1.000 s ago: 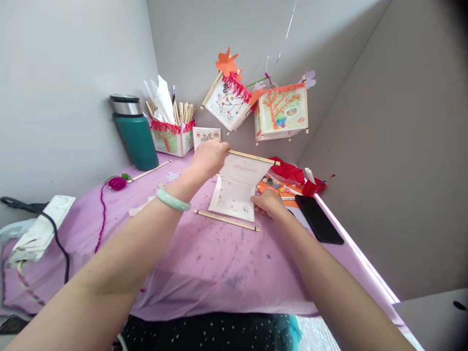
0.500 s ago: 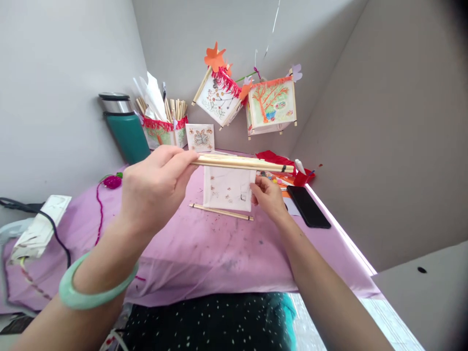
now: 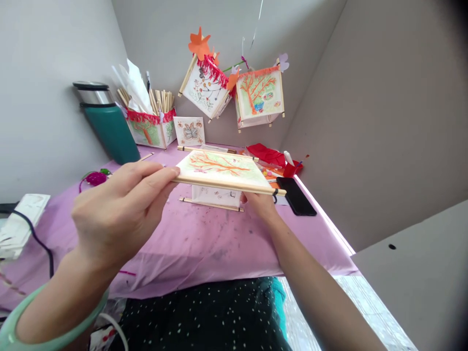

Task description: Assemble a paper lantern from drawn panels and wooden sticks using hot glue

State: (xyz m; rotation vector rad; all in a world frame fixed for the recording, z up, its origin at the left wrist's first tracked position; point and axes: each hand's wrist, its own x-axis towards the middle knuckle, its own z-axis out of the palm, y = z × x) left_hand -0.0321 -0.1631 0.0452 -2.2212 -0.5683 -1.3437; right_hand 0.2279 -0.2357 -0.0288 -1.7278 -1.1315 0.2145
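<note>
My left hand [image 3: 127, 209] is closed on the left end of a wooden stick that edges a paper panel [image 3: 219, 165] with an orange tree drawn on it. This panel is raised and tilted towards me, with a second stick along its far edge. Below it shows a white paper panel [image 3: 215, 195] with small drawings, and a stick [image 3: 212, 204] lies along its foot on the cloth. My right hand [image 3: 259, 204] pinches the right edge of that white panel. The near stick hides part of its fingers. Whether the two panels are joined I cannot tell.
Two decorated paper lanterns [image 3: 259, 95] hang at the back. Left of them stand a teal bottle [image 3: 109, 131], a stick-filled paper box [image 3: 146, 131] and a butterfly drawing [image 3: 189, 131]. A black phone [image 3: 297, 196] and red cloth [image 3: 266, 154] lie right. Pink yarn [image 3: 95, 178] lies left.
My left hand has come nearer and tipped the upper panel, so its tree drawing now shows. My right hand stays at the white panel's edge. The view has shifted slightly.
</note>
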